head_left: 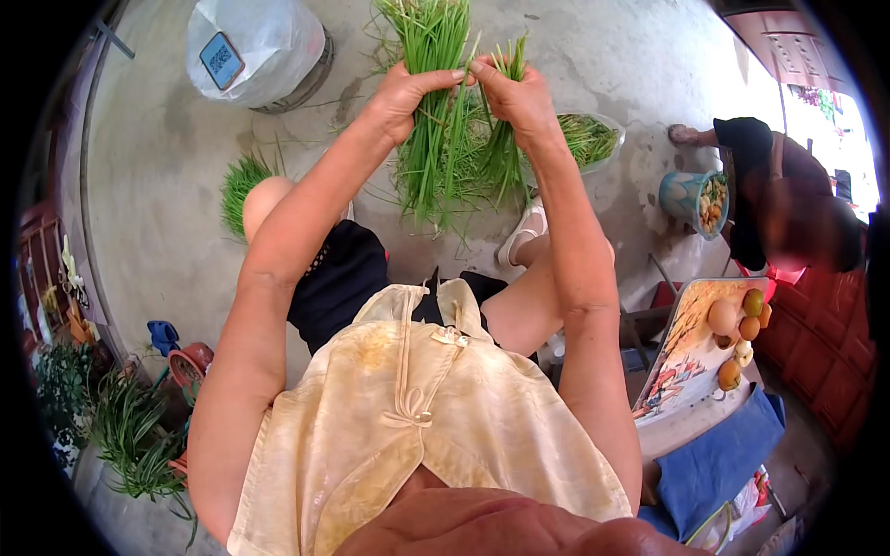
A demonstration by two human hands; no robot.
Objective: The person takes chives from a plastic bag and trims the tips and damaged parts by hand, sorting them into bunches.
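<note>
A thick bundle of long green garlic chives [434,37] is gripped in my left hand [399,100], the thumb lying across the stalks. My right hand [524,100] is closed around a smaller bunch of chives [502,165], with thumb and forefinger pinched together close to the left thumb. Below both hands, loose chives and trimmings [464,153] lie scattered over the floor. A clear plastic bag [607,139] with more greens is beside my right wrist. Near my left knee rests another bunch of chives [243,190].
At the upper left, a phone [222,60] lies on a plastic-covered bin [287,46]. A blue bucket [680,199] stands near another person [802,190] on the right. Round fruits [730,374] sit on a patterned tabletop [691,357]. Potted plants [134,431] are at lower left.
</note>
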